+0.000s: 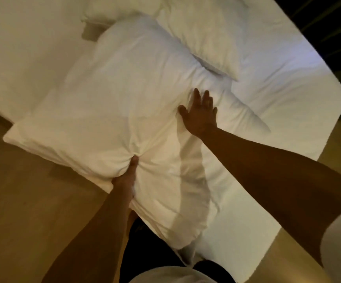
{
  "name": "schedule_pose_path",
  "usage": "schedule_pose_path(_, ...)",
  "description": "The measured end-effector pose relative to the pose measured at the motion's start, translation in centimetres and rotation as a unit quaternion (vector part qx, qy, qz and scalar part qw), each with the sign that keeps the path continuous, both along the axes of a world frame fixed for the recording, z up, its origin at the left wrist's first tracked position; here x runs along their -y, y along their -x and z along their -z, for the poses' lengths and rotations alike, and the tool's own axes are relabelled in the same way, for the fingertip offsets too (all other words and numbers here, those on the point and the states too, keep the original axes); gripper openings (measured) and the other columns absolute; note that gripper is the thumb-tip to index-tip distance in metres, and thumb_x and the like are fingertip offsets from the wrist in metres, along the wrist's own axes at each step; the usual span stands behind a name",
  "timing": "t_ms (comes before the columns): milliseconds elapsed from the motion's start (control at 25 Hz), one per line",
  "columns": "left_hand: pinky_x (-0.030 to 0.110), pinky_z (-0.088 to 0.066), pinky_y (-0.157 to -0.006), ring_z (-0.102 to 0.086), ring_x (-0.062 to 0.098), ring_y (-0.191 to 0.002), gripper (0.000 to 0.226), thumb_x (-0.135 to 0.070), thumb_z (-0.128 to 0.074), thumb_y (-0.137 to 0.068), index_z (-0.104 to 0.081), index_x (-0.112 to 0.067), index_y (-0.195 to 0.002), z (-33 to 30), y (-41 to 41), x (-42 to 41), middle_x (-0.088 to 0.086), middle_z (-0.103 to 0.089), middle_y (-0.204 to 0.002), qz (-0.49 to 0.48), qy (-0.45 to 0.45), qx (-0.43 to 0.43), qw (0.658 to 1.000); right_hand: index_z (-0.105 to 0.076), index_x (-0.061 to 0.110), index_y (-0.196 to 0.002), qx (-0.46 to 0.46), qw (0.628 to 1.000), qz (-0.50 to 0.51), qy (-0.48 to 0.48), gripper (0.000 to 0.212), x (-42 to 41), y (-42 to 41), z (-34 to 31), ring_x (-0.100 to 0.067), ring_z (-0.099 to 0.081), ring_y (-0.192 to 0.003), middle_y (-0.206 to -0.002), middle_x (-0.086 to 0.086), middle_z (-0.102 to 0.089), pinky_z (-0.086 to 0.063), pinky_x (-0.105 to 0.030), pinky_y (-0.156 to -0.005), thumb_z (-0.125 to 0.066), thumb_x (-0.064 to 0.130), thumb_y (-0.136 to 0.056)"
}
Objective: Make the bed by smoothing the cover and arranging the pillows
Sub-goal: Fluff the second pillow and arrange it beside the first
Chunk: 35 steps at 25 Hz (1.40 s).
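Observation:
A bulky white cover (112, 103) lies folded and bunched across the middle of the bed, its near edge hanging over the bedside. My left hand (127, 176) pinches a fold of the cover at that near edge, and creases radiate from the grip. My right hand (200, 113) rests flat on the cover's right part, fingers spread, holding nothing. One white pillow (206, 35) lies at an angle beyond my right hand, overlapping the cover. A second pillow (116, 7) shows at the top edge, partly cut off.
The bare white sheet of the mattress (277, 94) stretches to the right of the cover, ending in a rounded corner. Tan floor (28, 197) runs along the left and lower right. A dark area (333, 33) lies past the bed's far right side.

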<state>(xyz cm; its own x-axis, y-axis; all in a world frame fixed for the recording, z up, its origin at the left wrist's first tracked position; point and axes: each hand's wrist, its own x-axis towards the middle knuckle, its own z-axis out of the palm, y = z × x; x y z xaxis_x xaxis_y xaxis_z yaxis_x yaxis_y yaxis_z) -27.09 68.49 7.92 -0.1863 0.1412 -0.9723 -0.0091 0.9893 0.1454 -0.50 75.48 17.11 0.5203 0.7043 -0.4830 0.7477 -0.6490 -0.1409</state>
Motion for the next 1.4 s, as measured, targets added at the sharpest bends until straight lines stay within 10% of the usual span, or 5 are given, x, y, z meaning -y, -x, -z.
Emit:
schedule_pose_path(280, 0.043, -0.038, -0.113, -0.05, 0.03, -0.13, 0.143, -0.085, -0.079, -0.025, -0.047, -0.014, -0.145, -0.8, -2.5, 0.4, 0.007, -0.052, -0.146, -0.069, -0.112, -0.075, 0.989, -0.018, 0.006, -0.153, 0.027, 0.999, -0.02, 0.019, 0.107, -4.5, -8.0, 2.3, -0.04, -0.03, -0.142, -0.153, -0.024, -0.033, -0.021, -0.057, -0.118, -0.038, 0.083, -0.081)
schedule_pose_path(560, 0.039, -0.039, -0.108, -0.048, 0.036, -0.13, 0.108, -0.06, -0.084, -0.063, -0.042, -0.003, -0.145, 1.0, -4.7, 1.4, 0.016, -0.049, -0.147, -0.198, -0.105, -0.137, 0.965, -0.012, -0.002, -0.155, -0.024, 0.999, -0.036, 0.014, 0.154, -8.2, -10.3, 11.0, -0.043, -0.029, -0.143, -0.155, -0.03, -0.028, -0.021, -0.05, -0.119, -0.023, 0.106, -0.046)
schedule_pose_path(880, 0.01, -0.046, -0.07, -0.064, 0.025, -0.118, 0.057, -0.044, -0.073, -0.086, -0.063, -0.007, -0.129, 7.5, -7.2, 1.8, 0.011, -0.067, -0.128, -0.151, -0.196, -0.259, 0.934, -0.032, 0.003, -0.143, 0.016, 0.993, -0.029, -0.113, 0.124, -8.0, -12.5, 19.6, -0.041, -0.042, -0.129, -0.138, -0.021, -0.045, -0.033, -0.051, -0.107, -0.052, 0.092, -0.06)
schedule_pose_path(1400, 0.026, -0.039, -0.092, -0.052, 0.03, -0.129, 0.104, -0.06, -0.082, -0.068, -0.041, -0.004, -0.146, 2.4, -3.9, 2.7, 0.013, -0.05, -0.147, -0.185, -0.161, -0.17, 0.955, -0.055, 0.011, -0.134, -0.113, 0.982, -0.03, -0.145, 0.08, -7.6, -13.3, 12.5, -0.037, -0.05, -0.129, -0.138, -0.016, -0.058, -0.039, -0.042, -0.107, -0.07, 0.065, -0.077)
